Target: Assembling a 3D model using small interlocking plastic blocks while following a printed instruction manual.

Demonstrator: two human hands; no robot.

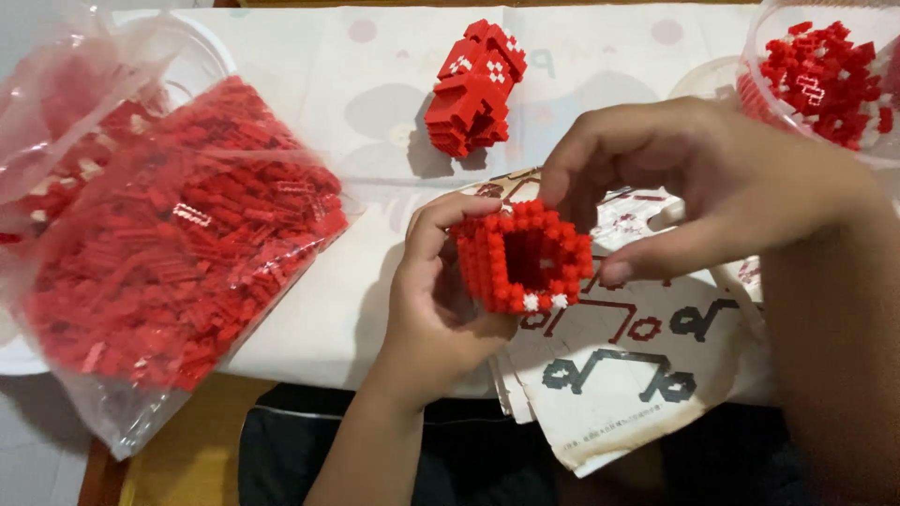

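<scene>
a: biggest first: one clear bag of red bricks (178, 253) fills the left of the frame; one tub of red bricks (825, 75) sits upper right; one finished red block piece (475, 86) lies top centre; printed instruction sheets (628, 375) spread lower centre.

b: and the hands?

a: the hollow red block ring (525, 258) sits mid-frame, its opening facing the camera; the left hand (436, 300) cups its left side, fingers curled; the right hand (712, 178) pinches its right edge from above and beside; both touch it.

Bag of bricks (178, 253) left, built block (475, 86) behind, bowl (825, 75) right
</scene>
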